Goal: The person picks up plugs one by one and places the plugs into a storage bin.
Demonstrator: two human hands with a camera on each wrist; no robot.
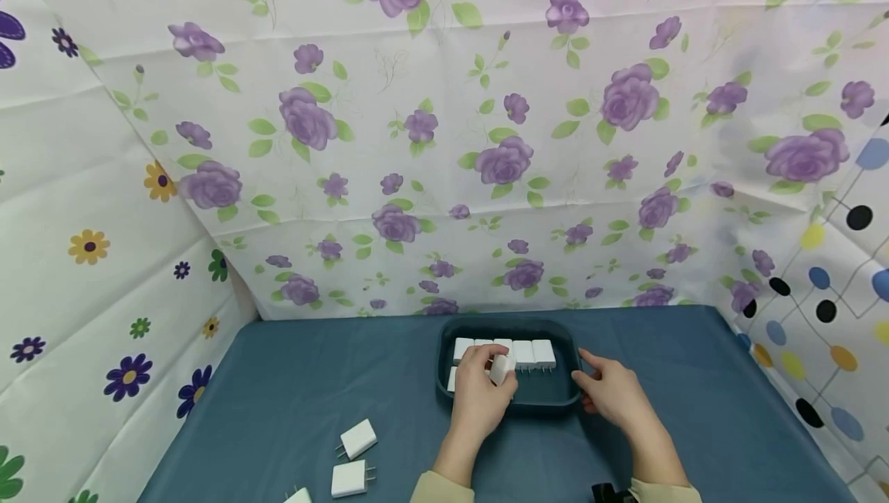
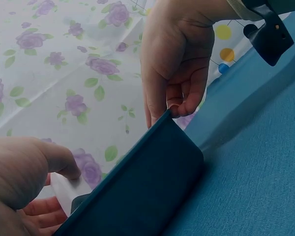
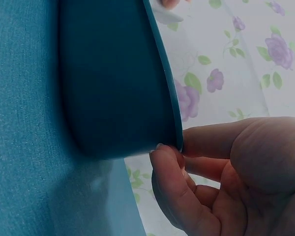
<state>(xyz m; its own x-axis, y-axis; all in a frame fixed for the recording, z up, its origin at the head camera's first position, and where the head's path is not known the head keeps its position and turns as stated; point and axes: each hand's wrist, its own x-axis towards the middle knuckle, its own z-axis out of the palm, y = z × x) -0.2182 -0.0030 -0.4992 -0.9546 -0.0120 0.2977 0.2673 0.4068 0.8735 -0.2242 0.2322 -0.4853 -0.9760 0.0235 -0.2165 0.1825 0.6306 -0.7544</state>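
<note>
A dark teal tray (image 1: 510, 409) stands at the back of the table, with several white charger plugs (image 1: 544, 352) lined up inside along its far side. My left hand (image 1: 479, 396) holds another white charger plug (image 1: 501, 369) between thumb and fingers, above the tray's front part. That plug (image 2: 65, 192) shows beside the tray's rim in the left wrist view, its lower part hidden. At the tray's right end, my right hand (image 1: 614, 389) pinches the rim; thumb and fingers meet at the tray corner (image 3: 178, 142) in the right wrist view.
On the blue tablecloth (image 1: 278, 395), left and nearer, lie loose white charger plugs: one tilted (image 1: 358, 439), one below it (image 1: 349, 479), and one cut off by the frame's edge (image 1: 299, 496). A flowered curtain (image 1: 430, 148) hangs behind the table.
</note>
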